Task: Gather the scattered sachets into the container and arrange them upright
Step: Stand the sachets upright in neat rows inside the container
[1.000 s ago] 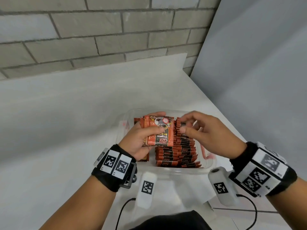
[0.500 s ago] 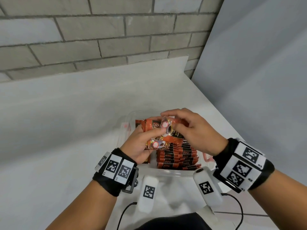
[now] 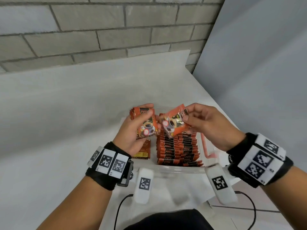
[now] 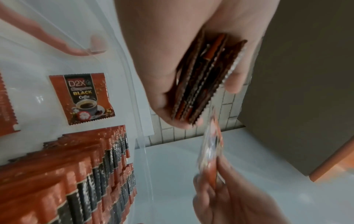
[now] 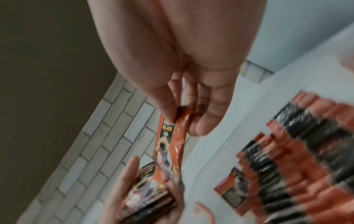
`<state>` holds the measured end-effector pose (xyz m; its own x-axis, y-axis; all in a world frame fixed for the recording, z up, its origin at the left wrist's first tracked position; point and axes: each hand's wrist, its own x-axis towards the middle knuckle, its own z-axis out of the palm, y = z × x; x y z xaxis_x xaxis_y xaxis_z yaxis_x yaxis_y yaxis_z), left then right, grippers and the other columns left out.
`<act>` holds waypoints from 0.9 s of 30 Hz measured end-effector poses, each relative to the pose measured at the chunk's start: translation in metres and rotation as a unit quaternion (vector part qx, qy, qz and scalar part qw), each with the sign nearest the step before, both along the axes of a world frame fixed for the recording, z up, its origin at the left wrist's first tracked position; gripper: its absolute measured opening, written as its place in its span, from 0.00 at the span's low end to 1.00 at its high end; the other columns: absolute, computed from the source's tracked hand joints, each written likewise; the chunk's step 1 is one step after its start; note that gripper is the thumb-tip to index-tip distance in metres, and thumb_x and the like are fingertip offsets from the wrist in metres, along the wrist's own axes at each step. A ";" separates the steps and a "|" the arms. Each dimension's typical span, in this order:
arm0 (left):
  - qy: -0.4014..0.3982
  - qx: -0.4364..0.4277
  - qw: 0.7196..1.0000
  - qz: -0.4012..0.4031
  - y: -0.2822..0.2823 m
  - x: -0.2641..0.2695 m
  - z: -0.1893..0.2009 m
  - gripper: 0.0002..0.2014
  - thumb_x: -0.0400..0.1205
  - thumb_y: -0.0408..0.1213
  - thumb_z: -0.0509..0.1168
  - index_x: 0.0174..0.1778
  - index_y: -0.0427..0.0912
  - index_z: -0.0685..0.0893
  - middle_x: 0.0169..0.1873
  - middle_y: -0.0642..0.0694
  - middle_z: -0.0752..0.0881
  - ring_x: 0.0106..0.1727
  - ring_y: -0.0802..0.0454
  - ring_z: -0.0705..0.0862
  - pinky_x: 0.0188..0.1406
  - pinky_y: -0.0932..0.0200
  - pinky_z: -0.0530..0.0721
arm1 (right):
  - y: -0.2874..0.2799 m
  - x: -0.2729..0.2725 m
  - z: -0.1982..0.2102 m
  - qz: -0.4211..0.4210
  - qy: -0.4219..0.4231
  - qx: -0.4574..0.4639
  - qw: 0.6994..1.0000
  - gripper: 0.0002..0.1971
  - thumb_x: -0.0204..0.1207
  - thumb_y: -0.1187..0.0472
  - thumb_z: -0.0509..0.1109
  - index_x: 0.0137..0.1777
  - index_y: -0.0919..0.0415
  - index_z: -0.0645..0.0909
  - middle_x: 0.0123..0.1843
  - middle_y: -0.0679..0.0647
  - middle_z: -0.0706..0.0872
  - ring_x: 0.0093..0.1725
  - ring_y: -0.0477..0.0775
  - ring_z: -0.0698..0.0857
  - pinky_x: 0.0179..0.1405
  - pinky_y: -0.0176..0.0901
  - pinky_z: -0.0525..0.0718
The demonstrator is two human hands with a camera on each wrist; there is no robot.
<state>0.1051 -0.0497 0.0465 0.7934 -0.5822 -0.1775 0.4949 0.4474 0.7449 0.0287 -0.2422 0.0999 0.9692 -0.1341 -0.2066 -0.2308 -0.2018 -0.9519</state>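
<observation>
On the left, the left hand (image 3: 132, 130) grips a small stack of orange-and-black foil coffee sachets (image 3: 146, 125) between thumb and curled fingers, held above the left part of the clear rectangular plastic container (image 3: 179, 169). The left wrist view shows the stack edge-on (image 4: 203, 78), its crimped edges lined up inside the grip. Below that hand, one loose orange sachet (image 3: 142, 151) lies flat on the container's floor, printed side up in the left wrist view (image 4: 86, 98). Just to its right, packed rows of orange-and-black sachets (image 3: 177, 150) stand on edge, filling the middle and right of the container. Above these rows, the right hand (image 3: 209, 125) pinches a single orange sachet with a coffee-cup picture (image 3: 172, 125) by its upper end between thumb and fingertips; it hangs tilted, close beside the left hand's stack, though I cannot tell whether they touch. The container sits on the white surface (image 3: 66, 113) near its right-hand corner, with a grey brick wall (image 3: 116, 30) behind.
</observation>
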 end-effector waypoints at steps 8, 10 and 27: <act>0.038 -0.003 0.999 0.029 0.007 0.009 -0.008 0.14 0.73 0.36 0.69 0.55 0.41 0.83 0.40 0.38 0.85 0.34 0.46 0.85 0.36 0.56 0.87 | 0.003 -0.023 -0.031 0.244 0.022 -0.279 0.929 0.03 0.80 0.62 0.68 0.47 0.58 0.84 0.38 0.51 0.86 0.38 0.50 0.83 0.39 0.39 0.80; 0.027 0.009 0.999 0.023 0.006 0.009 -0.008 0.14 0.72 0.34 0.69 0.54 0.41 0.83 0.39 0.38 0.86 0.34 0.46 0.85 0.36 0.56 0.87 | 0.006 -0.021 -0.036 0.257 0.031 -0.293 0.920 0.03 0.80 0.62 0.67 0.48 0.56 0.83 0.39 0.49 0.86 0.40 0.48 0.85 0.41 0.41 0.81; 0.022 0.041 0.999 0.026 0.007 0.010 -0.009 0.15 0.71 0.35 0.68 0.54 0.43 0.84 0.38 0.40 0.86 0.34 0.45 0.85 0.35 0.54 0.85 | 0.026 -0.016 -0.058 0.311 0.011 -0.421 0.852 0.03 0.73 0.62 0.73 0.40 0.53 0.84 0.32 0.37 0.70 0.36 0.39 0.72 0.34 0.32 0.72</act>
<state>0.1146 -0.0424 0.0373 0.8131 -0.5221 -0.2575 0.5049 0.4125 0.7582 0.0126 -0.2160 0.0419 0.9045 0.2942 -0.3088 0.1540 -0.9004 -0.4068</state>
